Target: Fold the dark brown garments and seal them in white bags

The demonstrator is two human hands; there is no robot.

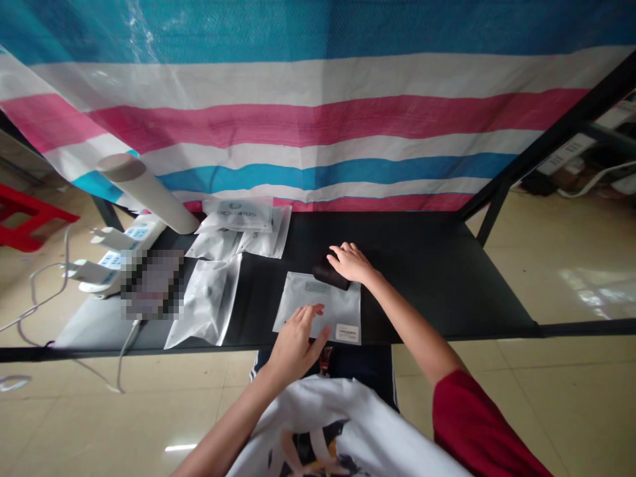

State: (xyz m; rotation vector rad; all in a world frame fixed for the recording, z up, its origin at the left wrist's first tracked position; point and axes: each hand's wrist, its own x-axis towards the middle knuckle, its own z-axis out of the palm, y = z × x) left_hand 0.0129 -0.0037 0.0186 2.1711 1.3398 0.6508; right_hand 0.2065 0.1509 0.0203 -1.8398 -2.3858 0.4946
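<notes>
- Right hand (352, 262): placed on a dark roll (330, 275), with the fingers slightly spread and curved over its top. Whether the roll is gripped cannot be told.
- Left hand (297, 342): fingers spread wide open, nothing held. The fingertips are positioned at a white pouch (318, 306); contact cannot be confirmed.
- Pouch: laid flat on a black table (412, 291), a label (346, 333) at its lower right corner.
- Roll: located across the pouch's top edge.
- Other pouches (206, 301): arranged on the table to the left.
- Tube (149, 193): white, tilted, beside a power strip (119, 250).
- Tarp (318, 119): striped, hung behind the table.
</notes>
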